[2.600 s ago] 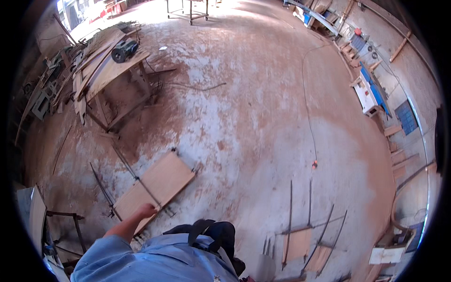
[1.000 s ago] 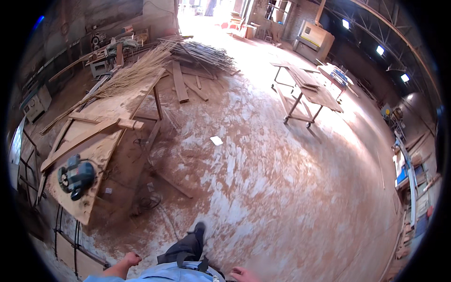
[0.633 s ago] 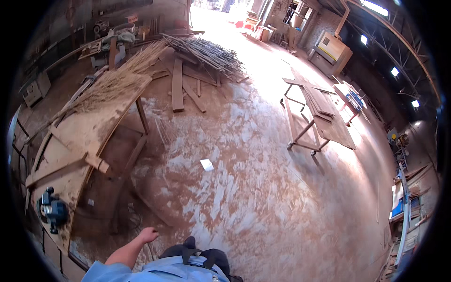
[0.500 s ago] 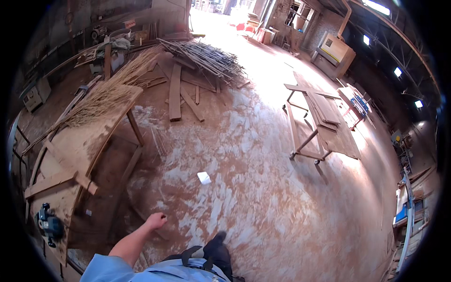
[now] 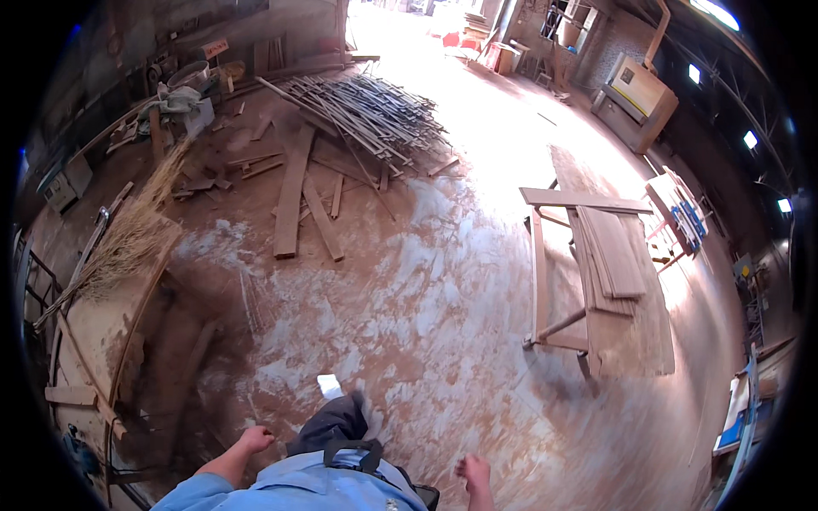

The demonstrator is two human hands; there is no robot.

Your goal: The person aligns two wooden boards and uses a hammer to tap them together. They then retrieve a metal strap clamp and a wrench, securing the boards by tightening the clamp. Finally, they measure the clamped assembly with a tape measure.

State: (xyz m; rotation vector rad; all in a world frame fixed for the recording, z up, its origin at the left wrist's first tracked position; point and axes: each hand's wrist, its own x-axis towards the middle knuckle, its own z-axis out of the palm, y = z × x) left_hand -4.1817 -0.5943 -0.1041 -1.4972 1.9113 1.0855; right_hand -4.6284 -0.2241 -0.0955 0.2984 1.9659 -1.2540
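Note:
My left hand [image 5: 256, 439] hangs low beside my blue shirt, its fingers curled in with nothing showing in them. On the other side, my right hand [image 5: 473, 470] is over the floor, also loosely curled and with nothing visible in its grip. Neither one touches anything. My dark-trousered leg steps forward, next to a small white sheet [image 5: 329, 387] on the dusty floor. Nearest to my left hand is a wooden workbench [image 5: 141, 272] carrying dry twig brush [image 5: 119, 255], a short wooden piece [image 5: 72, 395] and a dark power tool [image 5: 81, 450] at the rim of the view.
Ahead lies a heap of thin wooden strips [image 5: 366, 111], with loose planks [image 5: 294, 200] on the floor before it. At the right, a wheeled metal frame [image 5: 538, 281] bears boards [image 5: 609, 255]. A beige machine [image 5: 635, 94] stands farther back, beyond the bright doorway's right side.
I have walked forward: the workbench, white sheet and board cart are nearer and lower in view. My right hand has come into view; the left has moved lower.

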